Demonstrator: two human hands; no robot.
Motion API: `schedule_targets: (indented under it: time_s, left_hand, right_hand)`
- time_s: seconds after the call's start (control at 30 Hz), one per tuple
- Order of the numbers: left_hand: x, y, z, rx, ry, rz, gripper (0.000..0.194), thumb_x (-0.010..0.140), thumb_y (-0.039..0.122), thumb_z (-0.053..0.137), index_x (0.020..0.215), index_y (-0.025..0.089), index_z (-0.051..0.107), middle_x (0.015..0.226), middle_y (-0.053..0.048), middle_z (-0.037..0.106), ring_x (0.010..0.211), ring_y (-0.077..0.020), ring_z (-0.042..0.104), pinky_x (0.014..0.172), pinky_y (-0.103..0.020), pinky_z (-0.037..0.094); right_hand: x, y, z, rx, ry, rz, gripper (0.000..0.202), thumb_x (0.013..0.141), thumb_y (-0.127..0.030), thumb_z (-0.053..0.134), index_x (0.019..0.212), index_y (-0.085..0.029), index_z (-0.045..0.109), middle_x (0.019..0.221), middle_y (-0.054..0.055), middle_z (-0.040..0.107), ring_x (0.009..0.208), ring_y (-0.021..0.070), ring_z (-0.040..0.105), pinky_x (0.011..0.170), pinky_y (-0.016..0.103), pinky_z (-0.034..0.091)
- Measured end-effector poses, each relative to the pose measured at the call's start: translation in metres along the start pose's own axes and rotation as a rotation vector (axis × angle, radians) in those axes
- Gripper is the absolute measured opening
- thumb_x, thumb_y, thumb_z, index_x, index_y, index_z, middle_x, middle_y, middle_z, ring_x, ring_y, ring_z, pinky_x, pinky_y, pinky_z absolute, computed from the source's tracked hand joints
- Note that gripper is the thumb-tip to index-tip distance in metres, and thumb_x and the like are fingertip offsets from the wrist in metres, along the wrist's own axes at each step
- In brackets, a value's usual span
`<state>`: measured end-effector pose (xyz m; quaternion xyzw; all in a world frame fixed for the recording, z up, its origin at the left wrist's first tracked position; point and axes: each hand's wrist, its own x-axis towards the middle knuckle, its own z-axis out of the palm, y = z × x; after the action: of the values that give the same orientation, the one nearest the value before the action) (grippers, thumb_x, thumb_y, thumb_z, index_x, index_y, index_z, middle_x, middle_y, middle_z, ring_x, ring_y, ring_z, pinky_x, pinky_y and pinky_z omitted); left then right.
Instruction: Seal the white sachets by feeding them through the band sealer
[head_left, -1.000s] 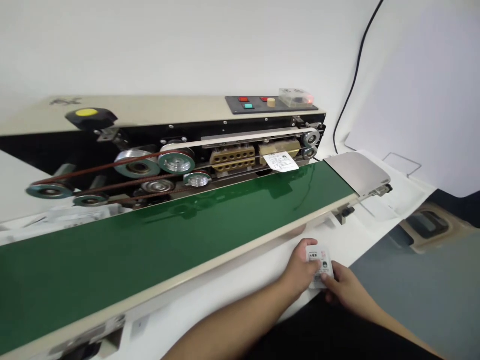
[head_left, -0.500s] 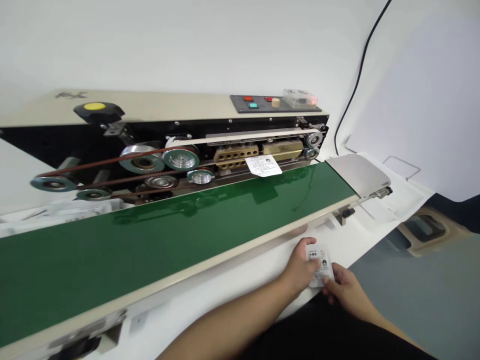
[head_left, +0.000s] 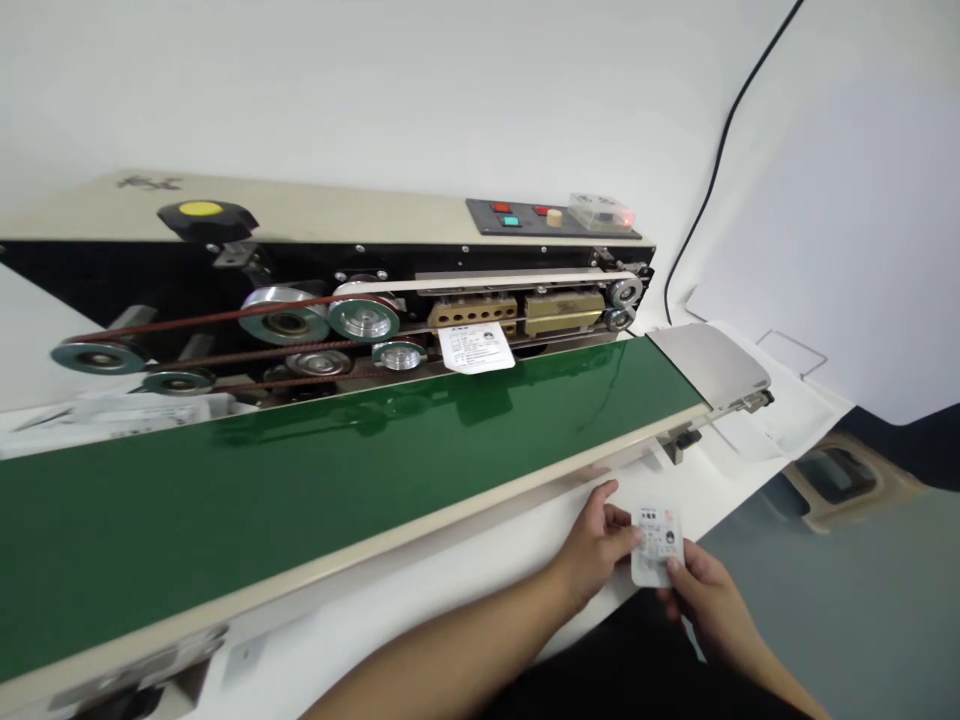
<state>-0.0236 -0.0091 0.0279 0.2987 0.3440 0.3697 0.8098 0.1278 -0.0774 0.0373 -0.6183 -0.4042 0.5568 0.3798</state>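
Observation:
A small white printed packet [head_left: 658, 545] is held between my two hands, in front of the machine's near edge. My left hand [head_left: 600, 545] pinches its left side with the thumb on top. My right hand [head_left: 701, 590] grips its lower right side, thumb on the print. Another white printed packet [head_left: 477, 348] hangs out of the sealing machine [head_left: 322, 220], its top edge at the brass blocks and its lower part over the green conveyor belt [head_left: 337, 480].
Pulleys with reddish belts line the machine's front at the left. White packets [head_left: 150, 412] lie behind the belt at the far left. A metal plate [head_left: 709, 358] ends the conveyor at the right. A black cable [head_left: 720, 150] runs down the wall.
The packet in the machine has moved left along the brass blocks. My hands and the held packet have shifted slightly right and down, and the left fingers cover less of it.

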Motion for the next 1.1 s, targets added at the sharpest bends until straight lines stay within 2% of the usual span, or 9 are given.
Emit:
schedule_targets:
  time_s: [0.1,0.27,0.33,0.4,0.47,0.53,0.7,0.87,1.1]
  left_hand:
    - [-0.003,0.005,0.0,-0.041,-0.049,-0.029,0.089,0.053,0.037,0.072,0.125,0.015,0.024,0.082,0.0,0.05,0.071,-0.0155,0.054,0.064,-0.029,0.042]
    - [-0.005,0.012,0.002,-0.06,-0.067,-0.064,0.082,0.054,0.043,0.07,0.118,0.016,0.028,0.081,0.0,0.05,0.072,-0.0153,0.056,0.064,-0.029,0.042]
    - [-0.004,0.013,0.002,-0.035,-0.062,-0.06,0.079,0.054,0.042,0.07,0.116,0.016,0.029,0.08,0.001,0.05,0.071,-0.0147,0.055,0.063,-0.029,0.042]
    - [-0.004,0.012,0.003,-0.013,-0.064,-0.05,0.077,0.053,0.041,0.07,0.115,0.017,0.03,0.08,0.001,0.05,0.069,-0.0142,0.055,0.063,-0.029,0.041]
    - [-0.004,0.011,0.004,-0.006,-0.066,-0.044,0.076,0.053,0.04,0.071,0.114,0.018,0.031,0.079,0.002,0.049,0.068,-0.0136,0.055,0.062,-0.029,0.041]
    - [-0.004,0.01,0.004,-0.01,-0.066,-0.034,0.074,0.053,0.039,0.07,0.113,0.018,0.032,0.079,0.002,0.049,0.067,-0.0131,0.055,0.062,-0.028,0.041]
    - [0.0,0.005,0.0,0.019,-0.087,-0.011,0.076,0.053,0.04,0.071,0.113,0.017,0.031,0.076,0.003,0.048,0.063,-0.0126,0.054,0.056,-0.027,0.04]
    - [0.01,-0.002,-0.007,0.023,-0.134,-0.011,0.082,0.05,0.046,0.074,0.112,0.017,0.029,0.074,0.002,0.052,0.059,-0.0128,0.055,0.054,-0.027,0.039]
    - [0.012,-0.003,-0.006,0.05,-0.123,-0.011,0.08,0.051,0.042,0.074,0.112,0.016,0.03,0.07,0.003,0.054,0.052,-0.0116,0.053,0.053,-0.028,0.039]
  right_hand:
    - [-0.01,-0.016,-0.015,0.056,0.037,-0.114,0.048,0.076,-0.062,0.065,0.077,-0.015,0.059,0.053,0.0,0.048,0.044,0.012,0.042,0.043,0.02,0.03]
    - [-0.009,-0.07,-0.043,0.075,0.267,-0.341,0.038,0.075,-0.054,0.072,0.08,-0.017,0.064,0.061,0.003,0.054,0.049,0.0135,0.042,0.047,0.022,0.036]
    - [0.001,-0.095,-0.05,0.065,0.289,-0.449,0.036,0.075,-0.051,0.073,0.077,-0.017,0.064,0.061,0.003,0.053,0.05,0.0136,0.042,0.047,0.021,0.038]
    - [0.016,-0.122,-0.052,0.03,0.242,-0.497,0.037,0.074,-0.05,0.073,0.072,-0.016,0.063,0.057,0.003,0.051,0.052,0.0142,0.043,0.049,0.021,0.04]
    - [0.035,-0.148,-0.048,0.01,0.187,-0.481,0.039,0.07,-0.051,0.076,0.07,-0.014,0.062,0.057,0.003,0.051,0.053,0.0146,0.045,0.049,0.021,0.041]
    - [0.057,-0.174,-0.04,0.026,0.189,-0.428,0.036,0.066,-0.045,0.078,0.072,-0.014,0.06,0.058,0.003,0.052,0.05,0.0141,0.044,0.045,0.021,0.04]
    - [0.115,-0.222,-0.023,0.051,0.337,-0.21,0.007,0.079,-0.021,0.052,0.074,-0.016,0.05,0.049,-0.001,0.046,0.038,0.0107,0.037,0.034,0.016,0.032]
    - [0.152,-0.237,-0.016,-0.036,0.31,-0.085,0.014,0.087,-0.019,0.043,0.074,-0.017,0.045,0.046,-0.003,0.043,0.032,0.0096,0.033,0.029,0.016,0.027]
    - [0.161,-0.235,-0.01,-0.127,0.249,-0.024,0.024,0.091,-0.021,0.038,0.067,-0.019,0.038,0.041,-0.005,0.036,0.028,0.0079,0.026,0.026,0.015,0.019]
